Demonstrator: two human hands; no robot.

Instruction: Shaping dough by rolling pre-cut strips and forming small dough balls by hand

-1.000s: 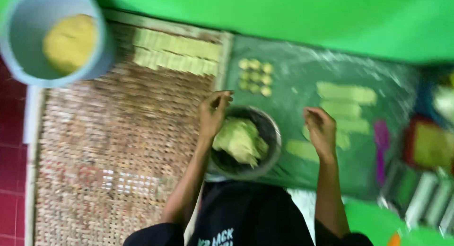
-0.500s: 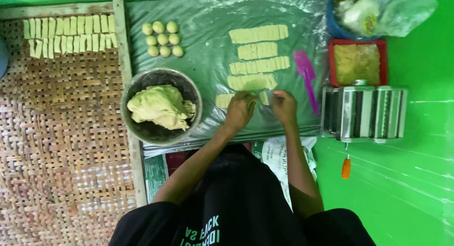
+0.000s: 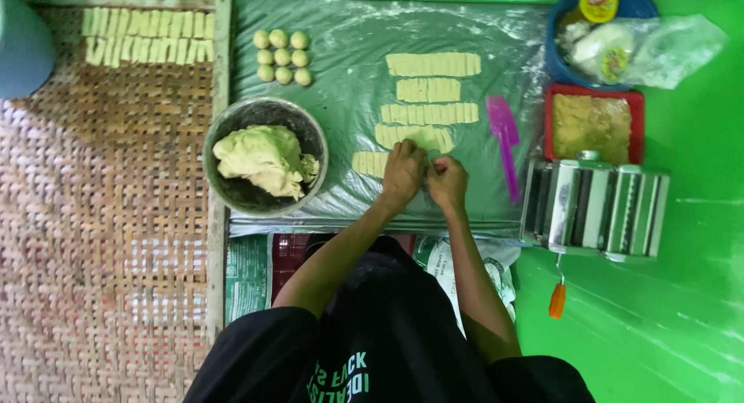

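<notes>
Near the middle of the frame my left hand and right hand meet, fingers curled close together over the nearest row of pale yellow dough strips on the clear plastic sheet; I cannot tell whether they pinch a piece. To the left sits the round metal bowl of dough. Further up lie more cut rows and small dough balls.

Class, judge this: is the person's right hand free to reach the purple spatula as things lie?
Probably yes. The right hand lies close beside the purple spatula on the plastic sheet, with bare sheet between them; its fingers seem busy pinching dough, though.
</notes>
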